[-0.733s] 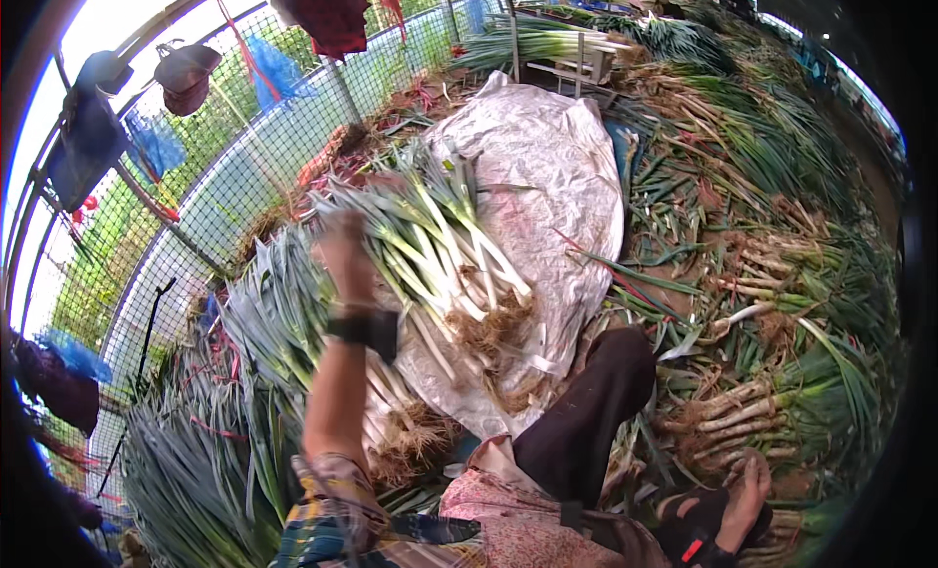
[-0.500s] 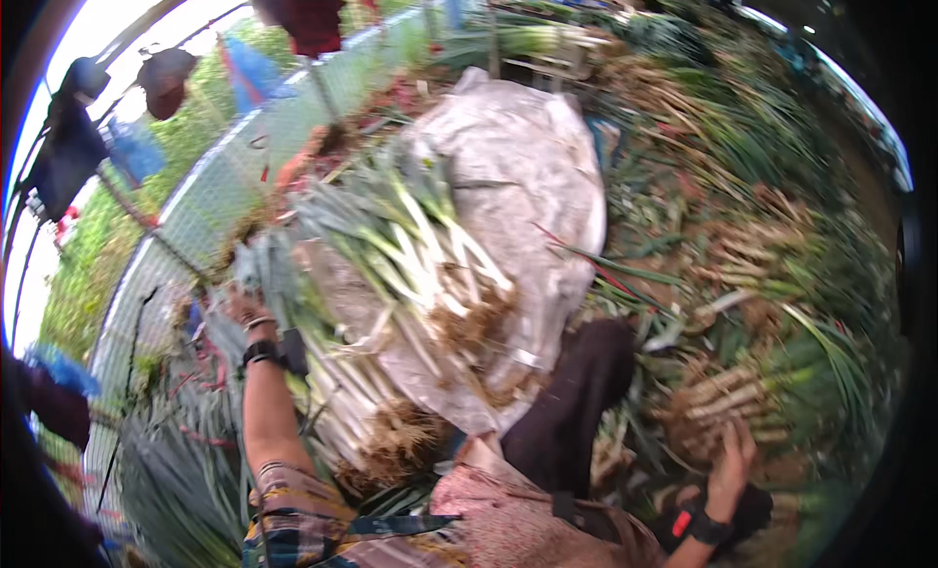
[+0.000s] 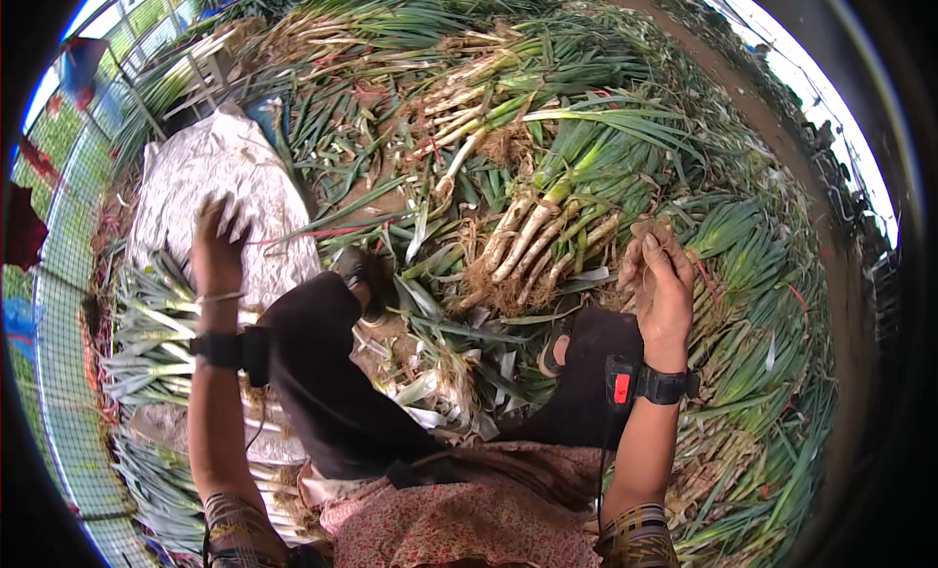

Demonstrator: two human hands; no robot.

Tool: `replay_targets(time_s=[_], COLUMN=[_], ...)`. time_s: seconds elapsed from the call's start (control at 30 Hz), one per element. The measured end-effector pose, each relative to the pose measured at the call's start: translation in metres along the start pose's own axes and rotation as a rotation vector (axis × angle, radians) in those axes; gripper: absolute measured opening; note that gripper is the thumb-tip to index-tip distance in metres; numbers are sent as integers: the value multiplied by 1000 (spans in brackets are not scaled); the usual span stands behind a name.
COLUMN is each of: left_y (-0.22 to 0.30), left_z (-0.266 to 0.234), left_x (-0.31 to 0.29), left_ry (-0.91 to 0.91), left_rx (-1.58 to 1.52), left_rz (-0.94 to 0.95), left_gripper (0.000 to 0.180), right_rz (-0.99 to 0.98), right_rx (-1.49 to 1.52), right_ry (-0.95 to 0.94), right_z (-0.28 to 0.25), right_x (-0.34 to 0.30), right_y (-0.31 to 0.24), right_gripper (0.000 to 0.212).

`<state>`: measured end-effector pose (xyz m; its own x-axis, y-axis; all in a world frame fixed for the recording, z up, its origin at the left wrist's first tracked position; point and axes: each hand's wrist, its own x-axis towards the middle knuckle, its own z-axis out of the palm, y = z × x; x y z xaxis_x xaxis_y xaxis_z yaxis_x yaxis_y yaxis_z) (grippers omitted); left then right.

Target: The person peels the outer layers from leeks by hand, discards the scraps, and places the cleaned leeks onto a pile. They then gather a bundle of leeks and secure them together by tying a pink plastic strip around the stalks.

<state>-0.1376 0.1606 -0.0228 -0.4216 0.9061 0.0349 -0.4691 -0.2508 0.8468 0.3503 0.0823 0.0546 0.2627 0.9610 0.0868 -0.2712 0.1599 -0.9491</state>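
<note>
My left hand (image 3: 217, 251) is empty, its fingers spread, over the edge of a white plastic sheet (image 3: 230, 172) at the left. Just below it lies a bundle of cleaned leeks (image 3: 156, 324) with white stalks. At the right, my right hand (image 3: 662, 285) is loosely curled with the fingers apart, and nothing can be made out in it. It is beside a pile of uncleaned leeks (image 3: 743, 304). Between my hands, in front of my knees, lies a bunch of leeks (image 3: 528, 238) with brown outer skins and soil-stained roots.
Stripped leaves and peelings (image 3: 440, 373) litter the ground between my legs. More leeks (image 3: 410, 31) lie in heaps at the far side. A mesh fence (image 3: 63, 343) runs along the left, and a bare dirt strip (image 3: 743, 89) curves along the right.
The view has swung to the right. My left hand has left the leaves of the cleaned leeks and is over the sheet. My right hand has lifted and moved forward beside the uncleaned leeks.
</note>
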Motion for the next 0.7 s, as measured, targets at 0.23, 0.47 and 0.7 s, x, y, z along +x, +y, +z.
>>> replay_targets(time_s=[0.23, 0.47, 0.7], left_y=[-207, -421, -476], left_z=[147, 131, 169], left_x=[-17, -56, -78], left_ry=[-394, -409, -497], left_rx=[324, 907, 1586], left_rz=[-520, -377, -303], left_gripper=[26, 26, 57], right_rz=[126, 263, 206], right_rx=[-106, -207, -202], right_ry=[-85, 31, 186], right_z=[-6, -23, -48], right_x=[53, 75, 80], right_y=[32, 47, 49], right_gripper=[17, 19, 20])
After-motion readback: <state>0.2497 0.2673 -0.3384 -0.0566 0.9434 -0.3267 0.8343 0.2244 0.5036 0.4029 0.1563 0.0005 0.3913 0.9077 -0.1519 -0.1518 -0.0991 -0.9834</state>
